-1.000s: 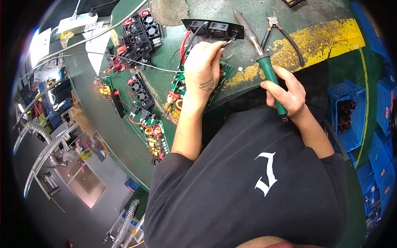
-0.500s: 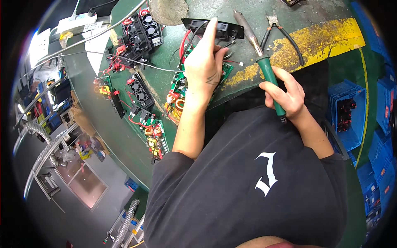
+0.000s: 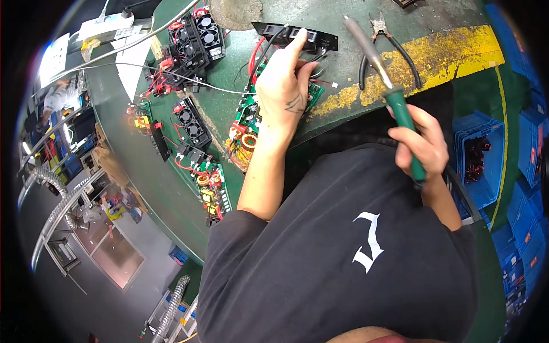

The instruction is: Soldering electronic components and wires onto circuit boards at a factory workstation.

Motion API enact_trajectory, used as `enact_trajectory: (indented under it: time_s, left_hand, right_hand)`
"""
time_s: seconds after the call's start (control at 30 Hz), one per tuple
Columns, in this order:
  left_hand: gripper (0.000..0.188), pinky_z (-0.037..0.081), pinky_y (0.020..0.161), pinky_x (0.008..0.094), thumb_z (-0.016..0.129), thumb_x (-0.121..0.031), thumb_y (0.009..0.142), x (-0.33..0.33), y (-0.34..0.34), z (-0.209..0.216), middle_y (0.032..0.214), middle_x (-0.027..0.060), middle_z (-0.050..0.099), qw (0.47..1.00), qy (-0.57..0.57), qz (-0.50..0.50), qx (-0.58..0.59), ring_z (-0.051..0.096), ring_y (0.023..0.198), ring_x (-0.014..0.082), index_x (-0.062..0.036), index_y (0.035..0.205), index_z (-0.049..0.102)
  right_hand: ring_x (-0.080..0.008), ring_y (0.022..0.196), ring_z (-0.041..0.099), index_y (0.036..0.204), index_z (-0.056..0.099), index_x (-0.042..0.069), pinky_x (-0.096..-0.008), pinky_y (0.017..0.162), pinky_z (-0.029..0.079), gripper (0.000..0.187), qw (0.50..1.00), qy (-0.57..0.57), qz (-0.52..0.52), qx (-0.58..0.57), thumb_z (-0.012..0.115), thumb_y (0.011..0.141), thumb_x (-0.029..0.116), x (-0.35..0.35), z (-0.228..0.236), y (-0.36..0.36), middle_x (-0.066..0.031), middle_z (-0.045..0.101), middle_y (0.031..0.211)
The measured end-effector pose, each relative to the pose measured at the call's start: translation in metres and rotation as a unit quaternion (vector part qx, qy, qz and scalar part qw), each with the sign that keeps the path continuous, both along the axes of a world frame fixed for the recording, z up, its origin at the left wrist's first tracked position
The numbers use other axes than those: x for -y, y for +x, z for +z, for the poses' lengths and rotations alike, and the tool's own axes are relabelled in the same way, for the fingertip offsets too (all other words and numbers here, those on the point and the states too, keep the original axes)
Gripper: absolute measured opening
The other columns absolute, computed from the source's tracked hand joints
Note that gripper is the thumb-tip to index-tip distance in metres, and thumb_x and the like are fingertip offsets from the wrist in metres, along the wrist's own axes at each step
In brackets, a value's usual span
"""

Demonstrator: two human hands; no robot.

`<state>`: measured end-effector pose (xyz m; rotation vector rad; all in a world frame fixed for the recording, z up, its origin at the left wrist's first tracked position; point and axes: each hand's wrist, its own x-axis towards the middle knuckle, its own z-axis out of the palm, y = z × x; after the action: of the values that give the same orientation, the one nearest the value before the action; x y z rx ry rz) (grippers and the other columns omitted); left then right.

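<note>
My right hand (image 3: 424, 146) is wrapped round the green handle of a soldering iron (image 3: 404, 111), its metal shaft slanting up and left over the bench edge. My left hand (image 3: 285, 77) reaches over a green circuit board (image 3: 247, 121) with copper-wound coils. Its index finger lies against a black panel (image 3: 329, 42) that stands tilted at the board's far end, and the fingers appear to grip it; some are hidden. Red and black wires run between panel and board. A pair of cutting pliers (image 3: 378, 41) with black handles lies just beyond the iron.
Left of my hand are black fan assemblies (image 3: 197, 43), a smaller fan pair (image 3: 192, 122) and another circuit board (image 3: 214, 188). A grey cable (image 3: 131, 50) crosses the bench's left side. Blue crates (image 3: 479, 166) stand at the right, one holding dark and red parts.
My right hand has moved right and slightly down with the soldering iron, bringing its tip away from the panel and closer to the pliers. The left hand has barely moved.
</note>
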<state>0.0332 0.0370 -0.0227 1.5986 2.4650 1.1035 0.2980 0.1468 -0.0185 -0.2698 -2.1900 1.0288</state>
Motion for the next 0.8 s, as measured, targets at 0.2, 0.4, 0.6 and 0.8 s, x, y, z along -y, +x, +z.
enact_trajectory:
  time_s: [0.2, 0.4, 0.6, 0.8]
  left_hand:
    - [0.057, 0.052, 0.061, 0.0317, 0.081, 0.001, 0.08, -0.003, 0.008, 0.005, 0.072, 0.0079, 0.066, 0.999, -0.019, 0.025, 0.009, 0.064, 0.062, 0.0197, -0.0078, 0.133, 0.063]
    - [0.054, 0.05, 0.068, 0.0365, 0.081, -0.001, 0.078, -0.006, 0.012, 0.002, 0.076, 0.0076, 0.065, 0.992, -0.029, 0.068, 0.105, 0.066, 0.07, 0.026, -0.0063, 0.127, 0.061]
    - [0.051, 0.05, 0.06, 0.0301, 0.083, 0.002, 0.077, -0.005, 0.009, -0.011, 0.067, 0.0056, 0.066, 0.998, 0.021, 0.047, -0.027, 0.064, 0.057, 0.0183, -0.0058, 0.124, 0.062]
    - [0.051, 0.049, 0.06, 0.0289, 0.084, 0.002, 0.075, -0.004, 0.011, -0.008, 0.067, 0.0058, 0.065, 0.998, 0.016, 0.063, -0.016, 0.063, 0.057, 0.0176, -0.0049, 0.121, 0.062]
  right_hand:
    - [-0.035, 0.076, 0.072, 0.099, 0.056, -0.003, -0.041, 0.064, 0.063, 0.046, 0.98, -0.175, -0.036, -0.087, 0.046, 0.108, 0.041, 0.005, 0.024, 0.029, -0.0348, 0.065, 0.1]
    - [-0.0371, 0.075, 0.071, 0.098, 0.055, -0.004, -0.044, 0.065, 0.063, 0.029, 0.966, -0.245, -0.043, -0.072, 0.044, 0.099, 0.022, 0.009, 0.014, 0.038, -0.035, 0.063, 0.102]
    - [-0.0374, 0.076, 0.071, 0.096, 0.054, -0.004, -0.0435, 0.065, 0.063, 0.03, 0.961, -0.263, -0.04, -0.075, 0.045, 0.1, 0.025, 0.01, 0.015, 0.038, -0.0346, 0.063, 0.102]
    - [-0.0365, 0.075, 0.071, 0.094, 0.054, -0.004, -0.0429, 0.065, 0.063, 0.03, 0.966, -0.248, -0.01, -0.076, 0.046, 0.1, 0.024, 0.012, 0.02, 0.036, -0.0342, 0.064, 0.1]
